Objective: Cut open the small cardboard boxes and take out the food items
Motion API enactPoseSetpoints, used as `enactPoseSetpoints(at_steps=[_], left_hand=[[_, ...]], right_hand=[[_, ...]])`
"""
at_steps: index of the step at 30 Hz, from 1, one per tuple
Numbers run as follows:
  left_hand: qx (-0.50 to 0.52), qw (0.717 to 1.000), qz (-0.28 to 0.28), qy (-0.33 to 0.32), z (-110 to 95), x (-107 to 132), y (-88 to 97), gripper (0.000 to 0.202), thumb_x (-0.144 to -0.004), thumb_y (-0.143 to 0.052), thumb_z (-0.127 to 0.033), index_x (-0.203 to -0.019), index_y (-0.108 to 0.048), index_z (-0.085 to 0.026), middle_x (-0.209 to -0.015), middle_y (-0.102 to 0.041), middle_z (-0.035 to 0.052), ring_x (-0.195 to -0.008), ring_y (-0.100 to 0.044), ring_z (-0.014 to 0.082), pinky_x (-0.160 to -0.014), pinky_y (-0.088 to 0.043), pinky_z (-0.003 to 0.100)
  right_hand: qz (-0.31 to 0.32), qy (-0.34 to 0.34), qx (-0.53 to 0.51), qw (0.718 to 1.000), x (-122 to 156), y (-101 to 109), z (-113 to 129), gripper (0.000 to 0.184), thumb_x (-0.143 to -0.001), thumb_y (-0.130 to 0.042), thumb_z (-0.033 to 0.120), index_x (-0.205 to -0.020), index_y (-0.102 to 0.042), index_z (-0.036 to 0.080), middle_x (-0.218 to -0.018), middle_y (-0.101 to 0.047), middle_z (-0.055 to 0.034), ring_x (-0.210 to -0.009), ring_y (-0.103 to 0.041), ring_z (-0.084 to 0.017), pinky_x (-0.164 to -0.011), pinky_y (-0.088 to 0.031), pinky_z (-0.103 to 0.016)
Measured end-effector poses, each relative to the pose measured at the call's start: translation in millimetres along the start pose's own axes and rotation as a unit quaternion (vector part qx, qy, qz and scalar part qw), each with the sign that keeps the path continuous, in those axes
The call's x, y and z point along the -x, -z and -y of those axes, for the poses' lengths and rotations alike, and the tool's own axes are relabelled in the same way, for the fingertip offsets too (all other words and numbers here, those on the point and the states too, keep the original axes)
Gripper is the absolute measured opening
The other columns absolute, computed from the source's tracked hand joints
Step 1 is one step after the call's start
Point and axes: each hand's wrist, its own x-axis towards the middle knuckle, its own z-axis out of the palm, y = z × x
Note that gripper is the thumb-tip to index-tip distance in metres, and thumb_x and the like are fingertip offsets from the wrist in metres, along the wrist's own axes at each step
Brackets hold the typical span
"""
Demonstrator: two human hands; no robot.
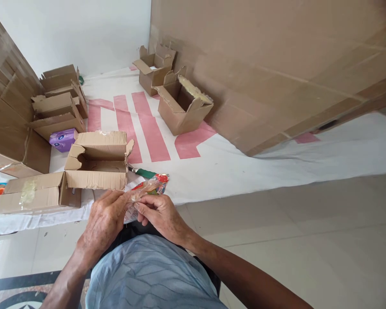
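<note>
My left hand (pixel 104 221) and my right hand (pixel 159 214) meet over my lap, both pinched on a small clear plastic packet (pixel 148 189) with red, green and orange print. The fingers of each hand curl around its edges. The packet's contents are too small to name. Just beyond my hands lies an open cardboard box (pixel 96 161) on its side, its flaps spread toward me.
A white sheet with pink stripes (pixel 148 128) covers the floor. Several open cardboard boxes stand on it: two at the back (pixel 180 105), a stack at the left (pixel 59 103). A purple item (pixel 62 139) sits by the stack. A large cardboard panel (pixel 276 64) leans at right.
</note>
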Motion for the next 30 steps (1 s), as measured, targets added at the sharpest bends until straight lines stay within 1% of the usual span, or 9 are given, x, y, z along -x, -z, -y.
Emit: enactPoseSetpoints(at_steps=[2, 6, 11, 15, 18, 21, 23, 27, 30], left_hand=[[0.012, 1.000, -0.005, 0.001, 1.1, 0.8, -1.3, 0.038, -0.109, -0.049, -0.012, -0.139, -0.069, -0.024, -0.113, -0.078, 0.0095, -0.100, -0.074, 0.0225, -0.087, -0.062, 0.036], [-0.028, 0.999, -0.005, 0.024, -1.2, -4.2, -1.5, 0.024, -0.108, -0.057, -0.022, -0.125, -0.073, -0.020, -0.103, -0.077, 0.0087, -0.092, -0.072, 0.0240, -0.080, -0.059, 0.035], [-0.117, 0.987, 0.071, 0.082, -9.1, -20.5, -0.6, 0.017, -0.107, -0.060, -0.030, -0.110, -0.074, -0.021, -0.095, -0.075, 0.0066, -0.092, -0.070, 0.0266, -0.083, -0.056, 0.038], [-0.094, 0.983, 0.097, 0.127, -3.3, -36.3, 5.9, 0.022, -0.106, -0.062, -0.041, -0.105, -0.073, -0.021, -0.097, -0.076, 0.0060, -0.095, -0.071, 0.0256, -0.083, -0.053, 0.035], [-0.064, 0.976, 0.172, 0.115, 5.4, -58.4, 16.7, 0.031, -0.103, -0.065, -0.049, -0.094, -0.074, -0.022, -0.085, -0.074, 0.0038, -0.082, -0.069, 0.0228, -0.075, -0.047, 0.032], [-0.066, 0.959, 0.259, 0.094, 5.5, -87.2, 24.4, 0.036, -0.096, -0.073, -0.051, -0.076, -0.071, -0.021, -0.068, -0.067, 0.0016, -0.064, -0.059, 0.0190, -0.063, -0.035, 0.030], [-0.081, 0.951, 0.289, 0.068, -0.7, -102.5, 24.6, 0.040, -0.096, -0.072, -0.046, -0.066, -0.066, -0.021, -0.056, -0.054, -0.0011, -0.054, -0.046, 0.0159, -0.060, -0.027, 0.031], [-0.086, 0.952, 0.293, 0.005, -13.9, -112.5, 20.3, 0.046, -0.103, -0.059, -0.035, -0.059, -0.059, -0.021, -0.049, -0.028, -0.0059, -0.049, -0.020, 0.0129, -0.058, -0.019, 0.033], [-0.046, 0.952, 0.303, 0.019, -12.9, -110.0, 22.8, 0.049, -0.104, -0.053, -0.032, -0.057, -0.050, -0.020, -0.051, -0.030, -0.0056, -0.050, -0.021, 0.0117, -0.057, -0.019, 0.032]], right_hand=[[-0.006, 0.002, -0.002, 1.000, -0.9, -0.4, -1.9, 0.039, -0.088, -0.074, 0.055, -0.069, -0.068, 0.021, -0.059, -0.069, -0.0017, -0.048, -0.060, -0.014, -0.049, -0.053, -0.026], [-0.013, 0.011, -0.011, 1.000, -2.8, -2.2, -5.6, 0.042, -0.087, -0.075, 0.060, -0.071, -0.069, 0.021, -0.057, -0.067, -0.0013, -0.047, -0.060, -0.014, -0.048, -0.053, -0.027], [-0.013, 0.024, -0.016, 1.000, -5.3, -5.7, -9.3, 0.046, -0.088, -0.074, 0.063, -0.070, -0.067, 0.021, -0.058, -0.068, -0.0017, -0.047, -0.061, -0.014, -0.047, -0.054, -0.026], [-0.012, 0.028, -0.013, 0.999, -4.5, -5.4, -9.5, 0.043, -0.089, -0.073, 0.063, -0.080, -0.072, 0.020, -0.061, -0.071, -0.0018, -0.046, -0.062, -0.014, -0.047, -0.054, -0.027], [-0.011, 0.038, -0.013, 0.999, -1.8, -4.0, -7.4, 0.047, -0.092, -0.070, 0.064, -0.075, -0.070, 0.020, -0.061, -0.072, -0.0031, -0.048, -0.063, -0.015, -0.050, -0.055, -0.027], [-0.013, 0.041, -0.009, 0.999, 0.2, -1.4, -4.7, 0.052, -0.092, -0.069, 0.066, -0.068, -0.066, 0.020, -0.060, -0.071, -0.0037, -0.048, -0.063, -0.015, -0.051, -0.055, -0.028], [-0.010, 0.038, -0.007, 0.999, 0.7, 1.8, -2.8, 0.053, -0.092, -0.069, 0.066, -0.067, -0.065, 0.020, -0.061, -0.071, -0.0036, -0.049, -0.063, -0.015, -0.052, -0.055, -0.028], [-0.010, 0.048, -0.013, 0.999, 1.3, 11.7, 1.7, 0.050, -0.091, -0.071, 0.064, -0.067, -0.064, 0.021, -0.063, -0.071, -0.0033, -0.051, -0.063, -0.015, -0.054, -0.055, -0.028], [0.001, 0.061, -0.011, 0.998, 0.9, 20.7, 7.0, 0.045, -0.093, -0.070, 0.059, -0.070, -0.066, 0.020, -0.064, -0.071, -0.0029, -0.053, -0.064, -0.014, -0.055, -0.055, -0.027]])
